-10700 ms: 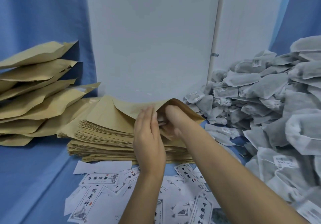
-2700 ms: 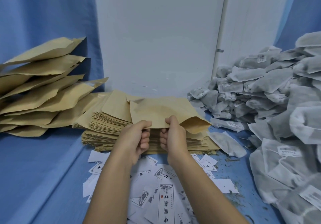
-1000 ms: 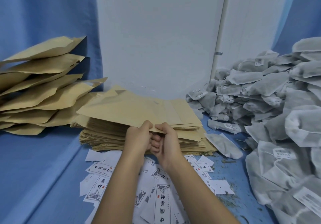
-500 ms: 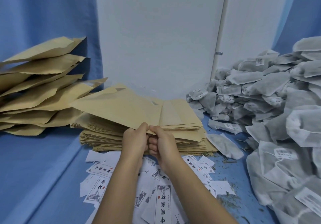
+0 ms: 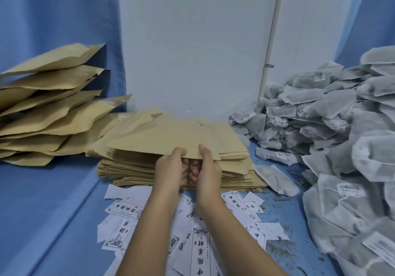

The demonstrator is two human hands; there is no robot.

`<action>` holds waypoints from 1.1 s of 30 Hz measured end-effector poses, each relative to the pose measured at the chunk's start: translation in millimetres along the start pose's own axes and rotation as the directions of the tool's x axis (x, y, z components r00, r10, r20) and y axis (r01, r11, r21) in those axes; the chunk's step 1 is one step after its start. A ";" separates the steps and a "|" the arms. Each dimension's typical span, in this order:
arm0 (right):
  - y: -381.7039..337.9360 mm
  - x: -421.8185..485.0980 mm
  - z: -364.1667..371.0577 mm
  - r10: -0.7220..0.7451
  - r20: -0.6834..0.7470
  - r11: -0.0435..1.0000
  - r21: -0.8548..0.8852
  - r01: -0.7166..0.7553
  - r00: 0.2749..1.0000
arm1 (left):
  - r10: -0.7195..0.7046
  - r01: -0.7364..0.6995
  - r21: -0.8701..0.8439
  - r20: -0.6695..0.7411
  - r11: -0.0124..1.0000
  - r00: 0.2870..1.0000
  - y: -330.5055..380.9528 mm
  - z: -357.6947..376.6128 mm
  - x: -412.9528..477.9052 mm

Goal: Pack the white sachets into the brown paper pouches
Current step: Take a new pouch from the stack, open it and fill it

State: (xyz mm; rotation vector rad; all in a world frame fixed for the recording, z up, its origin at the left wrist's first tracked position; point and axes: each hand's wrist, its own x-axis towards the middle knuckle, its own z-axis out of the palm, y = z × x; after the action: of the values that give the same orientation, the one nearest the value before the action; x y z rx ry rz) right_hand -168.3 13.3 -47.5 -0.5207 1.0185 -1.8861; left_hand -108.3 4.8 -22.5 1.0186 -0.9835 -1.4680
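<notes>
A brown paper pouch (image 5: 166,135) is held above the central stack (image 5: 128,168), its near edge pinched by the left hand (image 5: 171,168) and right hand (image 5: 208,169), each grip closed on it. Mouth-opening is judged to be in hand; next, one hand must be freed for the white sachets (image 5: 320,126) heaped at right.

Hands: 2, left hand (image 5: 171,168), right hand (image 5: 208,168).
Flat brown paper pouch (image 5: 171,134) pinched in hands: 1.
Stack of empty brown pouches (image 5: 235,168): 1, sheets uncountable.
Stuffed brown pouches (image 5: 53,113) at left: at least 7.
White mesh sachets (image 5: 342,136) heaped at right: dozens.
Loose sachet (image 5: 275,177) beside stack: 1.
Printed white paper labels (image 5: 201,252): over a dozen.
</notes>
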 end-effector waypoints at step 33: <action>-11.9 1.6 -5.2 0.036 -0.178 0.997 0.074 -0.023 0.983 | 0.107 -0.120 -0.060 -0.188 0.991 0.976 0.9 -14.3 7.1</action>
State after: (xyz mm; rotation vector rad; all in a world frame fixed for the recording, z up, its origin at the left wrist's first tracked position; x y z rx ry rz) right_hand -178.8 17.2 -40.8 -0.2968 1.0637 -1.9617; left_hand -95.0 -3.2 -26.5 1.0108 -0.8372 -1.2806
